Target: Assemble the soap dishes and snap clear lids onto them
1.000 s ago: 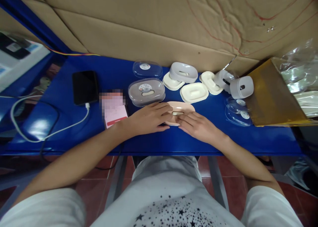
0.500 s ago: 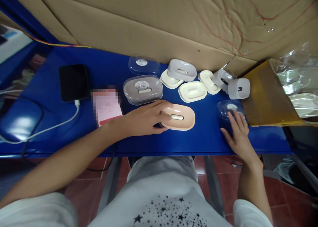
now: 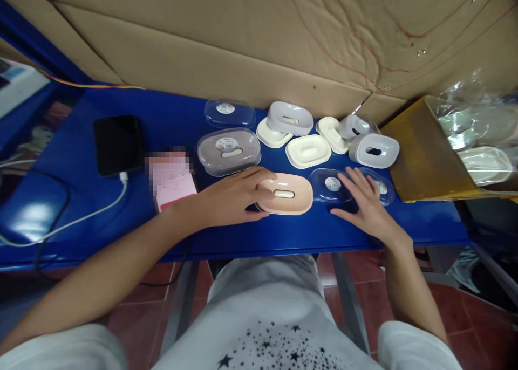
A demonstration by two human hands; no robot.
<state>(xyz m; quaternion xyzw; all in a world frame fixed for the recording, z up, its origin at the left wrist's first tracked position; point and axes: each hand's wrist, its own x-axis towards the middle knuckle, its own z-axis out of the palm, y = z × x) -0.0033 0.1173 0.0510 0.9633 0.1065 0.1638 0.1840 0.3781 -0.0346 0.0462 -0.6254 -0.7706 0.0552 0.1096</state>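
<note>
My left hand (image 3: 238, 196) is closed on the left end of a peach oval soap dish (image 3: 299, 194), thumb at the near side and fingers over the rim. The dish rests on the blue table, with a pale bar in its central slot. My right hand (image 3: 364, 203) has its fingers spread over two clear oval lids. The left clear lid (image 3: 324, 184) lies just right of the peach dish, its round label by the index fingertip. Part of the right clear lid (image 3: 384, 189) is hidden behind the fingers.
Behind lie a grey dish under a clear lid (image 3: 210, 151), another clear lid (image 3: 238, 116), cream oval pieces (image 3: 301, 151) and grey dishes (image 3: 382, 154). A cardboard box (image 3: 413, 154) stands right; a pink-screened phone (image 3: 174, 189) and a charging black device (image 3: 118, 143) lie left.
My right hand has moved left, and a clear lid now lies closer to the peach dish. The rightmost grey dish has tipped flatter. My left hand keeps its hold.
</note>
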